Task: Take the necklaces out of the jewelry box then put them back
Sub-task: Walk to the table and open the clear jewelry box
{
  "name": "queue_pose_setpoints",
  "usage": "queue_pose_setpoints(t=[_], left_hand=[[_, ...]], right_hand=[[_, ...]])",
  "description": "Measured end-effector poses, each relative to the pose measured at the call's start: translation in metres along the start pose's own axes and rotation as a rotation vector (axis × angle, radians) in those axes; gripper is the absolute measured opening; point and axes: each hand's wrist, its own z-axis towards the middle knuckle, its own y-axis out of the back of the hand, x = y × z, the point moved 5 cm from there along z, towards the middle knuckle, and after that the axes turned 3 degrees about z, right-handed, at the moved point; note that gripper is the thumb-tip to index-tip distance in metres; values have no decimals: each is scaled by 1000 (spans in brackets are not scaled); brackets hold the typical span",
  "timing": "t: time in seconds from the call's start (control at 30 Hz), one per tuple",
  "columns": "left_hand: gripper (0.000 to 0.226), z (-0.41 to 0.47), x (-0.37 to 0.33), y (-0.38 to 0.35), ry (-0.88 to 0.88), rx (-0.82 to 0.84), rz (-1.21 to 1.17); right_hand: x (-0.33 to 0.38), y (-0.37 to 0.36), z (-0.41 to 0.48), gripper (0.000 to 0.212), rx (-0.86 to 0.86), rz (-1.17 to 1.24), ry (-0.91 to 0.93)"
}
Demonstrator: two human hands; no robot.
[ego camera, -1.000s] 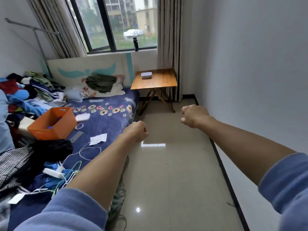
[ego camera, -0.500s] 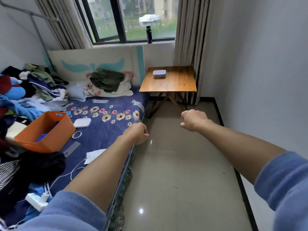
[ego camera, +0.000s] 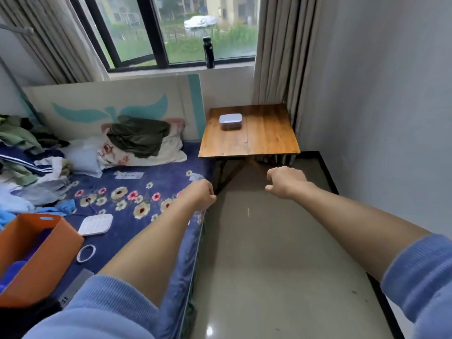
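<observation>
A small jewelry box [ego camera: 230,121] with a pale lid stands shut on the far left part of a wooden folding table [ego camera: 266,133] under the window. No necklace is visible. Both my arms stretch forward over the floor, well short of the table. My left hand [ego camera: 200,195] is a closed fist above the bed's edge, holding nothing. My right hand [ego camera: 283,182] is loosely curled with its fingers bent down, also holding nothing.
A bed [ego camera: 137,199] with a blue flowered sheet fills the left, strewn with clothes, pillows, an orange bin [ego camera: 31,255], a white pad [ego camera: 96,224] and a ring. Tiled floor [ego camera: 274,265] leads to the table. A black bottle [ego camera: 208,53] stands on the windowsill; wall on the right.
The view has moved forward toward the table, which looks larger and nearer. Both arms stay stretched out; the right hand's fingers have loosened a little.
</observation>
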Motion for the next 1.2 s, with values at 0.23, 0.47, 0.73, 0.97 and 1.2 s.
queue_pose_setpoints(t=[0.23, 0.47, 0.73, 0.97, 1.2], left_hand=[[12, 147, -12, 13, -68, 53, -52], [11, 296, -24, 21, -34, 94, -57], [10, 424, -4, 36, 26, 108, -71], [11, 545, 29, 31, 13, 156, -47], [12, 675, 53, 36, 3, 215, -61]], right_hand=[[-28, 5, 136, 24, 16, -10, -40], [-61, -2, 294, 29, 65, -26, -18], [-52, -12, 444, 33, 74, -12, 49], [-48, -51, 564, 27, 117, -17, 15], [-52, -64, 670, 26, 121, 15, -80]])
